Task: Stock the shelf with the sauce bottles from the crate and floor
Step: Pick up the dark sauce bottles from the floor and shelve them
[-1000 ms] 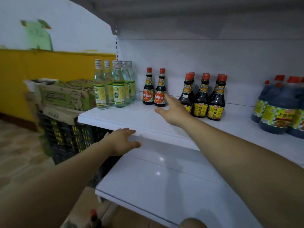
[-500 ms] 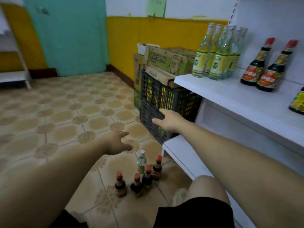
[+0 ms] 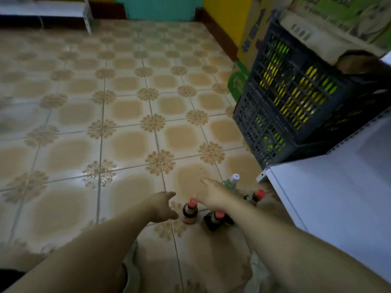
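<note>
Bare tiled floor (image 3: 127,127) spreads beyond both empty hands (image 3: 190,203)

Clear bottle (image 3: 231,182): body mostly hidden behind right hand (image 3: 213,197). Red-capped dark bottle (image 3: 255,196): lower part hidden by the forearm. Crate (image 3: 296,98): contents blurred, only yellow-green patches through the mesh. Cardboard box (image 3: 338,20): cut off by top edge, print illegible.

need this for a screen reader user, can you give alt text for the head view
Two bare hands, left and right, reach down empty toward a cluster of sauce bottles standing on the patterned tile floor. Dark plastic crates are stacked to the right, beside a white shelf.
</note>
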Tool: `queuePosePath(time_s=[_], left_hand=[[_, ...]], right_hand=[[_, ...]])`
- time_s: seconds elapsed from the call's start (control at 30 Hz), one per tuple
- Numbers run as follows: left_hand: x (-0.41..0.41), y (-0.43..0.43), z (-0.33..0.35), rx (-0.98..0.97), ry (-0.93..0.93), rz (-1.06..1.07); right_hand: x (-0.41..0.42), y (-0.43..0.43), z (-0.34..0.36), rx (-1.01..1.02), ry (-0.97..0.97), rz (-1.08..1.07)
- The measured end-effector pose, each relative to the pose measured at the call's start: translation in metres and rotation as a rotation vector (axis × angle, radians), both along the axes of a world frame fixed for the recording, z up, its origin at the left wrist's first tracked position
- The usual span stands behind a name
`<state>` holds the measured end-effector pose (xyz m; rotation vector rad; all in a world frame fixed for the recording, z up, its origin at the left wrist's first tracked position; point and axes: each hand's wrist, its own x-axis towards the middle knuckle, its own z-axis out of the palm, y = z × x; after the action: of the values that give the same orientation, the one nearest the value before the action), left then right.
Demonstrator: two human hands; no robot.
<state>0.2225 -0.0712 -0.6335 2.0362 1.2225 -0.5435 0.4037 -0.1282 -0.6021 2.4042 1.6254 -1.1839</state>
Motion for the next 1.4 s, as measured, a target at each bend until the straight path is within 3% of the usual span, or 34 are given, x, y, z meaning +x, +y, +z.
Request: queuePosePath(time_s=[0.3,0.43,0.53,0.67,0.87,0.97,1.07,1.23,1.4], left_hand=[[0.044,0.016,-0.131,-0.159,-0.004,-0.026],[0.042,0.01,-0.147,-0.181,-0.016,-0.023],[0.038,0.019,-0.135,-0.172,-0.039,-0.024],[0.033,0.026,-0.081,-0.191,-0.186,0.008],[0.028,0.005,0.054,-0.105,-0.722,0.135],[0.025,-0.015,0.127,-0.148,-0.898,0.159],[0.023,-0.045,0.192,-0.185,-1.073,0.2],[0.029,-0.1,0.283,-0.187,-1.37,0.256],[0.04,-0.152,0.341,-0.197,-1.502,0.178]], right_hand=[[-0.006,0.019,-0.127,-0.088,0.0,0.169],[-0.007,0.022,-0.131,-0.027,-0.054,0.185],[0.003,0.018,-0.106,0.091,0.033,0.025],[0.017,0.008,-0.036,0.41,0.082,-0.114],[0.022,0.0,0.107,0.946,0.117,-0.372],[0.017,-0.01,0.185,1.171,0.196,-0.449],[0.008,-0.028,0.252,1.213,0.313,-0.469],[-0.002,-0.09,0.312,1.091,0.4,-0.277],[0.003,-0.154,0.368,1.204,0.426,-0.345]])
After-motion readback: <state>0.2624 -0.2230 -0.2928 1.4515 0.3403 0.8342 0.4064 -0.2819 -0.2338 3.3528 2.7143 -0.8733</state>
